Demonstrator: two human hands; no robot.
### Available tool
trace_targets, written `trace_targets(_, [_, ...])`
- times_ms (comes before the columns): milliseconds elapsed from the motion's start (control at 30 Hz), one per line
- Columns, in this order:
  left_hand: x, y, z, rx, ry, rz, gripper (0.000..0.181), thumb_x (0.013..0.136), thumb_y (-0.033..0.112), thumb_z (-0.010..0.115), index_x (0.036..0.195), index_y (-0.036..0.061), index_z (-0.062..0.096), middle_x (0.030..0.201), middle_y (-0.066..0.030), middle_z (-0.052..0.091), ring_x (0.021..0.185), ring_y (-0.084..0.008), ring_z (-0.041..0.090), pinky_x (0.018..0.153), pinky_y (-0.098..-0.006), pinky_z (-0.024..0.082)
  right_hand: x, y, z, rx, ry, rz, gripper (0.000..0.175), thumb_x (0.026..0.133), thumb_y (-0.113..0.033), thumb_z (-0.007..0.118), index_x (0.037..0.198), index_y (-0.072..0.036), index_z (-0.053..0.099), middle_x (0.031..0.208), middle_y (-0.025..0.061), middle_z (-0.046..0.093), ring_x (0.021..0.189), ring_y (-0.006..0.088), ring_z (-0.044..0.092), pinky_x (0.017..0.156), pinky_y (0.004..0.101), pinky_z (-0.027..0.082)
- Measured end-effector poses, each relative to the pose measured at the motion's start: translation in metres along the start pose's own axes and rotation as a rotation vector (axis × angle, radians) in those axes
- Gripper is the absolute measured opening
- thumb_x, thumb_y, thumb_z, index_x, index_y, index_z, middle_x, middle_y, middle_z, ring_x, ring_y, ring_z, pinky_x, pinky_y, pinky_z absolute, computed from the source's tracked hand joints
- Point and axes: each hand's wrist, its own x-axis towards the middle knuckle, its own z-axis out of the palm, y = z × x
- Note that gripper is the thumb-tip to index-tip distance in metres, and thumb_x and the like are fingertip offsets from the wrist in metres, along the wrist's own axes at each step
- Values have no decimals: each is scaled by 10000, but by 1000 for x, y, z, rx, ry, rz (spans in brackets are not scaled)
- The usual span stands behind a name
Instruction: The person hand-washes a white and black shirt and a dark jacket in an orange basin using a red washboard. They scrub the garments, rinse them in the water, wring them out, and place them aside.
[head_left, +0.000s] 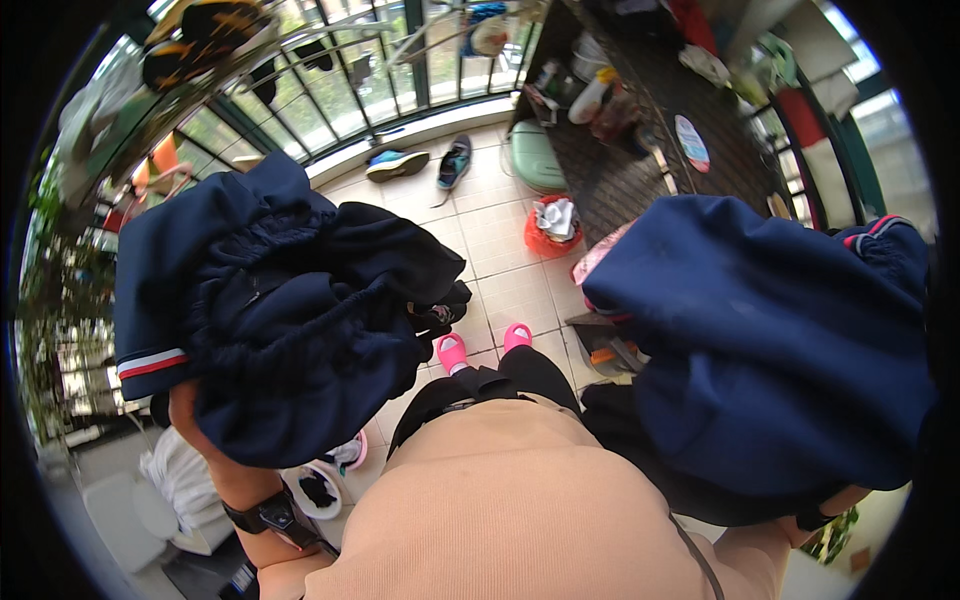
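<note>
A dark navy garment (300, 315) with a gathered elastic band and a white-and-red stripe hangs bunched over my left hand (189, 412). Only the part of that hand near the wrist shows; its fingers are hidden in the cloth. On the other side, a brighter navy garment (757, 315) with pink-and-grey piping is spread over the end of my right arm and covers my right hand. Black cloth (697, 480) hangs beneath it. Both garments are raised off the floor, well apart, on either side of my torso.
Two shoes (397, 165) (454, 161) lie on the tiled floor (517, 292) by the railing (352, 90). A green container (537, 159) and a red-lined bin (553, 241) stand by a dark cabinet (615, 187). A white bucket (315, 491) is at lower left; hangers (337, 31) hang above.
</note>
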Motion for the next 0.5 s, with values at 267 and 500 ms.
trace_targets(267, [-146, 61, -31, 488, 495, 333, 399, 947, 307, 528, 1180, -14, 570, 1145, -120, 626, 995, -244, 622, 909, -360, 497, 62, -71, 68, -140, -539, -381, 359, 810, -244, 573, 1086, -15, 549, 961, 62, 542, 876, 164, 508, 838, 297, 424])
trace_targets(500, [-257, 66, -23, 283, 775, 342, 408, 941, 311, 528, 1193, -8, 564, 1158, -124, 622, 1006, -246, 619, 917, -362, 493, 115, -121, 49, -148, -599, -670, 377, 788, -268, 594, 1063, -14, 547, 964, 67, 536, 891, 173, 507, 849, 303, 419])
